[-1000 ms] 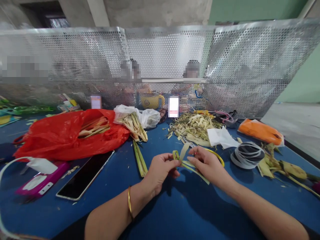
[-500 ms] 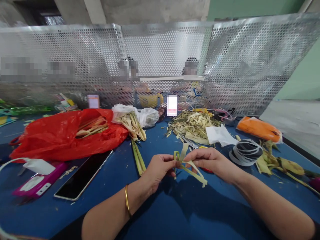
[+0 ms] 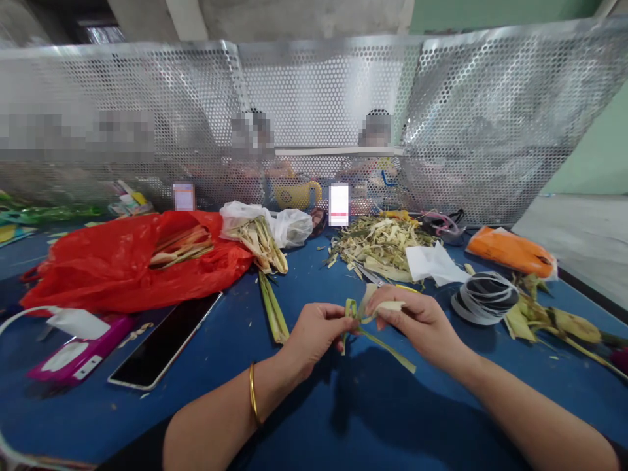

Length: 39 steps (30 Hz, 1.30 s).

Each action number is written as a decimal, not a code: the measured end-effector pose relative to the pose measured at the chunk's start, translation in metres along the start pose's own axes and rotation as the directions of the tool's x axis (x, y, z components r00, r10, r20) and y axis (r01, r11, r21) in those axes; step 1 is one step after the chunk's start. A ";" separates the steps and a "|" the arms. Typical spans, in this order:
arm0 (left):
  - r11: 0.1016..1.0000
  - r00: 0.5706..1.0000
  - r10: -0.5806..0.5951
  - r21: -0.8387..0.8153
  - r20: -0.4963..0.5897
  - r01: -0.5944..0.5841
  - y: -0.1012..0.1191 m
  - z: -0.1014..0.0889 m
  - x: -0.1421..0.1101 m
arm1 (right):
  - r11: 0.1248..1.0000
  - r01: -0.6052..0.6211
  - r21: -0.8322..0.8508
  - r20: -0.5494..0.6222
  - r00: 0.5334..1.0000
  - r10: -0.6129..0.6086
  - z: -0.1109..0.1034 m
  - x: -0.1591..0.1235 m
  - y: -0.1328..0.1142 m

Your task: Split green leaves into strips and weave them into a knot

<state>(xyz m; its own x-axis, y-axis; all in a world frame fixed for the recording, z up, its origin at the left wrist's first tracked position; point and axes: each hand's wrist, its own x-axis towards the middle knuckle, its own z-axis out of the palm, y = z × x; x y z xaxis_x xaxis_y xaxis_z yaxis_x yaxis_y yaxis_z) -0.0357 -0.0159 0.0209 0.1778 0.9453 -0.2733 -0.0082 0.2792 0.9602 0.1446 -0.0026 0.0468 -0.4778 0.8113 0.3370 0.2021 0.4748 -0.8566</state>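
Observation:
Between thumb and fingers, my left hand [image 3: 321, 333] pinches a small looped bundle of pale green leaf strips [image 3: 350, 307]. A long strip end [image 3: 392, 354] hangs from it down to the right. My right hand [image 3: 417, 317] is closed on a wider, paler leaf strip [image 3: 392, 305] that comes out of the same bundle. The two hands are close together above the blue table [image 3: 373, 425]. Behind the right hand lie scissors [image 3: 370, 276], partly covered by it. A few green stalks [image 3: 273, 307] lie left of my left hand.
Leaf scraps [image 3: 377, 245] are heaped behind the hands, beside a white tissue [image 3: 434, 263]. A spool of grey band [image 3: 483, 297], dry leaves [image 3: 554, 320] and an orange packet [image 3: 510, 252] stand right. Leftward are a red bag [image 3: 122, 268], a phone [image 3: 167, 343] and a purple power strip [image 3: 83, 350].
My right hand has shifted its grip, and the pale strip now points right over its fingers instead of hanging down. The left hand keeps its pinch nearly in place.

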 end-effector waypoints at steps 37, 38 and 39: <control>0.945 0.984 0.169 0.295 -0.063 -0.143 -0.006 0.002 -0.003 | 0.779 -0.048 -0.625 -0.089 0.996 -0.010 0.017 -0.010 0.015; 0.947 0.984 0.169 0.285 -0.059 -0.146 -0.007 0.002 -0.002 | 0.761 -0.012 -0.649 -0.074 0.996 -0.047 0.017 -0.011 0.015; 0.949 0.984 0.170 0.278 -0.054 -0.149 -0.008 0.002 -0.001 | 0.738 0.023 -0.674 -0.056 0.995 -0.083 0.017 -0.011 0.015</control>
<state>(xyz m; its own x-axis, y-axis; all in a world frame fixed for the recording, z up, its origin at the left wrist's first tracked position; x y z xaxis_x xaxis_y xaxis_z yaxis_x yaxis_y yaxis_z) -0.0343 -0.0198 0.0136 0.1201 0.9868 -0.1087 0.2390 0.0776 0.9679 0.1386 -0.0106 0.0234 -0.4440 0.7871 0.4282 0.7145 0.5994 -0.3609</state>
